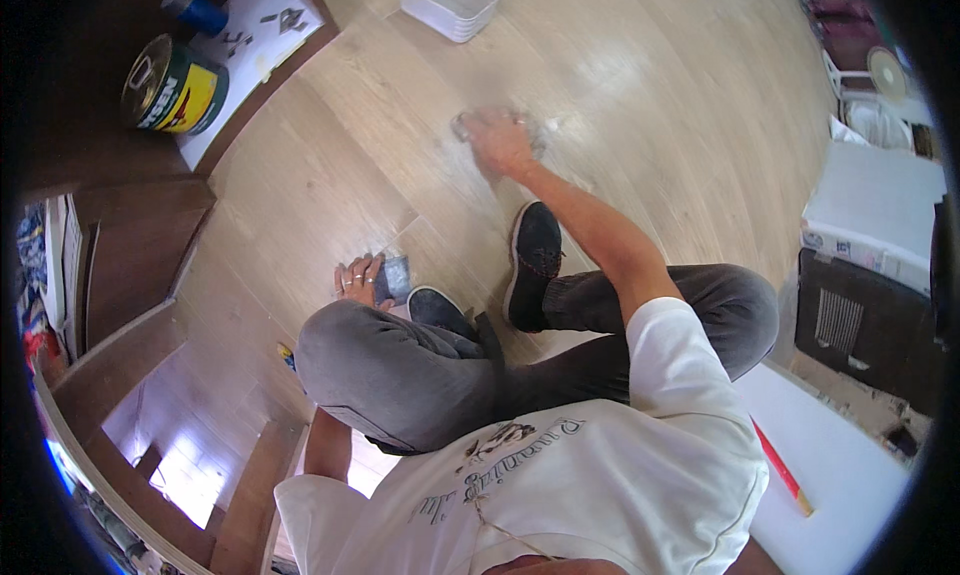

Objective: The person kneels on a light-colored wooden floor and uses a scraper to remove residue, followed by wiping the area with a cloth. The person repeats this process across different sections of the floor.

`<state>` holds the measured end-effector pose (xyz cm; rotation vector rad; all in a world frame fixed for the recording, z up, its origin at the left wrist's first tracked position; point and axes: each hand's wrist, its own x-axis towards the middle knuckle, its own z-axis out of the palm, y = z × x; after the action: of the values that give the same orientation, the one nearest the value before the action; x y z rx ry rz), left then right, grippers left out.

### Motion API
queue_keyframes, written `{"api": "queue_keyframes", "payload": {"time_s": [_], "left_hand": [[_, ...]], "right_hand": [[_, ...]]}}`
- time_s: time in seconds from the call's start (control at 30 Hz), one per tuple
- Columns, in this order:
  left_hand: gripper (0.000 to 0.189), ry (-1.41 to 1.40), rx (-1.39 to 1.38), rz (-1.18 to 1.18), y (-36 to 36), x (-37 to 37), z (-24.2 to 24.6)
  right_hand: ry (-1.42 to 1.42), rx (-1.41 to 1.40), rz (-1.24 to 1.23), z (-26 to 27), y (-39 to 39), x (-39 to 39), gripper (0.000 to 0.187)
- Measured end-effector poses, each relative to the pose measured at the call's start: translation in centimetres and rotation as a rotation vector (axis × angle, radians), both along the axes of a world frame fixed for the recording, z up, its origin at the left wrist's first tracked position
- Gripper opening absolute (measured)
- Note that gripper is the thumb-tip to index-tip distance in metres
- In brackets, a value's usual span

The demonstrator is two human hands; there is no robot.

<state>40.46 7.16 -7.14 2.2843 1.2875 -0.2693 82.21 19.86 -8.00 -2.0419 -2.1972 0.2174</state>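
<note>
My right hand (498, 138) presses down on the wood-plank floor (352, 110) ahead of my shoes, over a grey, crumpled cloth-like piece (541, 134). Blur and my fingers hide much of that piece. A whitish haze marks the planks around it. Near my left knee, my left hand (360, 278) rests on the floor with its fingers apart, rings on some of them. Against its fingers and thumb lies a flat dark-grey pad (394, 275) with a lighter, shiny side. The tip of my left shoe (435, 306) is close to the pad.
A white plastic tub (450, 6) stands on the floor ahead. On the ledge at upper left are a green-and-yellow can (180, 87), a blue cylinder (196, 9) and small metal pieces (285, 20). White boxes (874, 200) line the right; a red pencil (781, 466) lies on a white board (832, 462).
</note>
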Motion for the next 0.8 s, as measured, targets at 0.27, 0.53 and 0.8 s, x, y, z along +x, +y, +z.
{"api": "queue_keyframes", "payload": {"time_s": [0.27, 0.53, 0.8], "left_hand": [[0.085, 0.055, -0.091, 0.084, 3.6, 0.3, -1.0], [0.021, -0.976, -0.517, 0.980, 5.8, -0.1, 2.2], [0.022, -1.234, -0.514, 1.128, 5.2, 6.2, 2.0]], "right_hand": [[-0.023, -0.080, 0.312, -0.8, -3.0, -5.3, 0.042], [0.648, -0.594, 0.333, 5.9, -1.3, -10.7, 0.058], [1.217, -0.844, -0.124, 2.0, -0.8, -14.0, 0.057]]}}
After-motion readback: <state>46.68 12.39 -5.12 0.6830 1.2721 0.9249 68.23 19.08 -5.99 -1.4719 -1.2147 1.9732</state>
